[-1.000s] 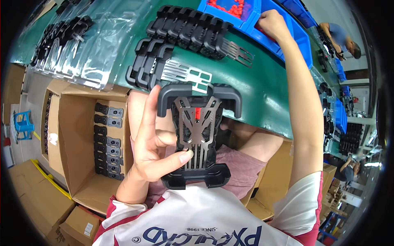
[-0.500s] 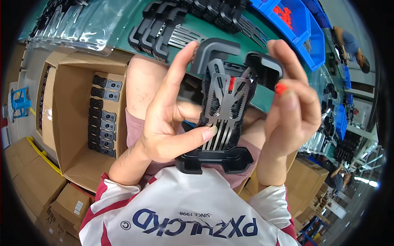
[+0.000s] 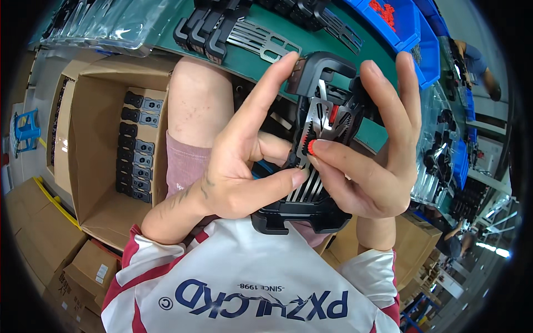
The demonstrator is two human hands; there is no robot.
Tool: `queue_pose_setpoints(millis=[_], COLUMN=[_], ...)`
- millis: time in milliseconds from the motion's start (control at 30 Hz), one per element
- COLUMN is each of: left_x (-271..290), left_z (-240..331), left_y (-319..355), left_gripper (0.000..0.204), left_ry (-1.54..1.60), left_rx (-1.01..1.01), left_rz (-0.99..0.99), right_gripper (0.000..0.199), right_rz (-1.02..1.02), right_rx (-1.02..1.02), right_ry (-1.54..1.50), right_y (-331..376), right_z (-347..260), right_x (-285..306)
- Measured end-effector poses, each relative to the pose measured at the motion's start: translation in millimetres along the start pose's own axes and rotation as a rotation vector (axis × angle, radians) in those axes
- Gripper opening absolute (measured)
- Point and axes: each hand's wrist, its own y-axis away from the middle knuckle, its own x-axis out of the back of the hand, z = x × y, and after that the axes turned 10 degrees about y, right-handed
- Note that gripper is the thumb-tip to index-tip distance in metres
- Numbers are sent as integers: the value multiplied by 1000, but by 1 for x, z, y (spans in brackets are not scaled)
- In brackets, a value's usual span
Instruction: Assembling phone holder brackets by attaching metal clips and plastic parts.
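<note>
My left hand (image 3: 236,172) grips a black phone holder (image 3: 301,219) with metal sliding plates (image 3: 317,116). Its thumb presses on the slotted front, while the index finger stretches up beside the corner clamp (image 3: 316,72). A tiny red gear (image 3: 311,147) is pinched between the thumb and index finger of my right hand (image 3: 375,180), against the toothed edge of a plate. The other right fingers point upward, apart. Higher on the holder, a red strip (image 3: 333,115) shows between the plates. The back of the holder is hidden.
An open cardboard box (image 3: 94,150) with rows of small black parts (image 3: 132,161) stands at the left. Black clamp frames (image 3: 208,36) lie on the green table (image 3: 261,69). Blue bins (image 3: 397,41) hold red pieces (image 3: 383,15) at the far right. Plastic bags (image 3: 111,30) lie far left.
My right hand has moved left and down, bringing the red gear from beside the holder onto its plates. The holder has shifted slightly right and tilted in my left hand.
</note>
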Motion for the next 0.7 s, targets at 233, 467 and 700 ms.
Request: queue_pose_setpoints(millis=[233, 467, 700], left_x=[-3, -4, -7], left_z=[-5, -6, -7], left_y=[1, 5, 6], left_gripper=[104, 103, 103], left_ry=[-76, -102, -80], left_rx=[-25, -10, -13], left_rz=[-34, -35, -23], right_gripper=[14, 12, 11], right_rz=[-8, -11, -96], right_rx=[40, 111, -68], right_ry=[83, 88, 65], right_y=[3, 9, 1], right_z=[-3, 4, -13], right_x=[7, 5, 19])
